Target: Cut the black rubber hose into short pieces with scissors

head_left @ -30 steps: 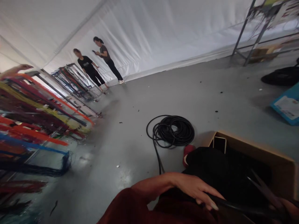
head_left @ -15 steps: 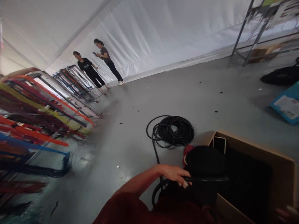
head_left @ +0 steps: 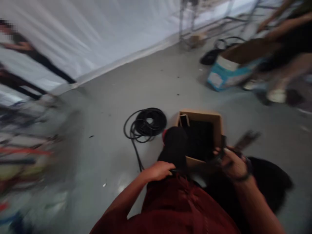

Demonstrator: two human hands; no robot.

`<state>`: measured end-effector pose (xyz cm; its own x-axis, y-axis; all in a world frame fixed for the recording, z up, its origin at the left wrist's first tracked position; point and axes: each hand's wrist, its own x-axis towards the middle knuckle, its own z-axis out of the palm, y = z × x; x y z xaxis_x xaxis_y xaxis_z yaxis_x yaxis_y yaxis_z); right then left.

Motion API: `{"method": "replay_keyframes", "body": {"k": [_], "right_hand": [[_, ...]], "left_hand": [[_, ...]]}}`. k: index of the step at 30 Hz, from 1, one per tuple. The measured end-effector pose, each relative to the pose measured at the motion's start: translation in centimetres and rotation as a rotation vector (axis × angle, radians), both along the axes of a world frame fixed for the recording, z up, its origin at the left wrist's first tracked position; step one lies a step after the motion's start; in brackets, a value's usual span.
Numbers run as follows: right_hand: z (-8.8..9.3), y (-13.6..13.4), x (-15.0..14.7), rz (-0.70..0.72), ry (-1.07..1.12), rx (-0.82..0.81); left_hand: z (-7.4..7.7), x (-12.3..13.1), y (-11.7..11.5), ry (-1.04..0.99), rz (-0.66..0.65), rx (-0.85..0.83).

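My left hand (head_left: 159,170) is closed round a black cable (head_left: 179,170) that runs across my lap towards my right hand (head_left: 231,162). The right hand is closed on scissors (head_left: 240,144), blurred by motion, with the cable at their blades. A cardboard box (head_left: 216,121) with dark contents stands on the floor just beyond my hands. A phone (head_left: 184,120) leans in its left corner. A coil of black cable (head_left: 147,124) lies on the grey floor to the left of the box, and a strand leads from it towards my left hand.
A blue and white box (head_left: 223,75) sits at the back right, with another person's legs (head_left: 280,78) beside it. Racks of coloured wire bundles (head_left: 21,156) stand at the left, blurred. A metal shelf frame (head_left: 195,22) stands by the white tent wall. Two people stand far left.
The view has swung right and down, with heavy blur. My right hand with the scissors has come into view over the box. My left hand keeps its hold on the cable.
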<state>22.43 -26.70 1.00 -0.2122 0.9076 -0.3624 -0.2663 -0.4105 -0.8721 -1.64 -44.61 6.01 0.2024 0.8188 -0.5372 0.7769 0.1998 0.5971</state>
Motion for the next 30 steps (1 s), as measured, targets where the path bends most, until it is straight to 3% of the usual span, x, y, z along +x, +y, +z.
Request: {"method": "replay_keyframes", "body": {"k": [2, 4, 6, 10, 13, 16, 23, 30], "right_hand": [[1.1, -0.7, -0.7, -0.027, 0.119, -0.103], [1.5, -1.2, -1.7, -0.044, 0.19, -0.093], [1.4, -1.7, -2.5, -0.101, 0.157, -0.025], [1.1, -3.3, -3.1, -0.151, -0.011, 0.098], [1.1, -4.2, -3.2, -0.116, -0.115, 0.172], [1.3, -4.4, -3.0, -0.123, -0.211, 0.227], [1.5, -2.3, -0.6, -0.197, -0.043, 0.113], [1.2, -2.1, 1.1, -0.146, -0.025, 0.096]], "left_hand": [[0.6, -1.3, 0.9, 0.057, 0.041, -0.018], [0.9, -2.0, 2.0, 0.072, 0.064, -0.03], [1.0, -1.4, 3.0, -0.115, 0.087, -0.05], [0.2, 3.2, 5.1, -0.561, 0.282, -0.038], [-1.1, 7.0, 7.0, -0.585, 0.372, 0.071], [-1.6, 8.9, 8.1, -0.543, 0.469, 0.057], [0.4, 7.2, 7.2, -0.511, 0.347, 0.014], [1.2, 6.7, 7.5, -0.444, 0.184, -0.033]]}}
